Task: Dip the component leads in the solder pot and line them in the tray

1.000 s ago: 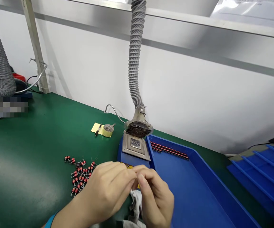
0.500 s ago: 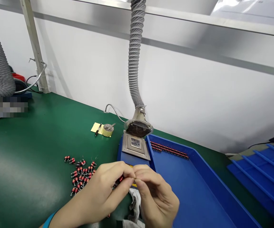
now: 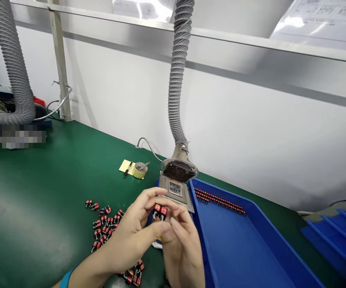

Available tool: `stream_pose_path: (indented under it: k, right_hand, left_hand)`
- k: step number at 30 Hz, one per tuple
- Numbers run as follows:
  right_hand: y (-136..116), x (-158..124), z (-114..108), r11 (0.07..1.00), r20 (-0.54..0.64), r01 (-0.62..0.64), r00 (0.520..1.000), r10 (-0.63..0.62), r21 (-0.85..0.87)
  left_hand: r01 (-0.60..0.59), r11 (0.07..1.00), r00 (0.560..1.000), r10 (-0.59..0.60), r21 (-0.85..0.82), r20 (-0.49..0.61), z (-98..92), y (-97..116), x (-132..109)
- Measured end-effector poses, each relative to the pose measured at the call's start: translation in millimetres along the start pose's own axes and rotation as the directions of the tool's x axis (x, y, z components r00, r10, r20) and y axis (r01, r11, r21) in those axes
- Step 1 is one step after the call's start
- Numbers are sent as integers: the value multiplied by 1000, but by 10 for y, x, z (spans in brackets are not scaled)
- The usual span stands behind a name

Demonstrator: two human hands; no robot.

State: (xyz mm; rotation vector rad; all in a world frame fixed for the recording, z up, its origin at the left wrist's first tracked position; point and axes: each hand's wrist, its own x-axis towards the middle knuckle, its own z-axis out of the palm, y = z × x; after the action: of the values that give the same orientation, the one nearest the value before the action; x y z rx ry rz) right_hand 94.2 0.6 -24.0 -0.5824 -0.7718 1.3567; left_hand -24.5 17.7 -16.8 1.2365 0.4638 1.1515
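Note:
My left hand (image 3: 133, 232) and my right hand (image 3: 180, 248) meet in front of me above the green bench (image 3: 41, 200). Together their fingertips pinch two small red components with black ends (image 3: 160, 211), held side by side. Just behind them stands a small solder pot with a square metal top (image 3: 175, 189) on a blue base. A loose pile of the same red components (image 3: 103, 226) lies on the bench to the left of my left hand, and a few more (image 3: 133, 276) lie under my left wrist.
A grey ribbed extraction hose (image 3: 177, 88) ends in a round grille (image 3: 179, 171) over the pot. A blue tray (image 3: 236, 248) at right holds a row of red components (image 3: 219, 200) along its far wall. A tape roll (image 3: 139, 170) and yellow pad sit behind. More blue trays (image 3: 338, 236) lie far right.
Both hands rose from low over the bench toward the solder pot, and the red components are now plainly visible between the fingertips. The camera shifted slightly right and down.

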Motion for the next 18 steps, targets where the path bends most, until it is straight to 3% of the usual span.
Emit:
stream_pose_path:
  k: [3,6,13,18]
  right_hand:
    - [85,-10,52,989,-68,-105,991,113,106]
    - [158,16,-20,993,-83,-97,991,103,67]
    - [300,63,-180,990,-54,11,998,-19,-143]
    - [278,26,-64,989,-33,-40,999,36,-142]
  left_hand:
    - [27,989,998,-18,145,-60,0,-5,35]
    - [19,982,993,3,188,-116,-41,31,82]
    - [30,999,963,-41,-43,-265,-141,59,154]
    - [-84,974,909,-13,-212,-417,-185,116,160]
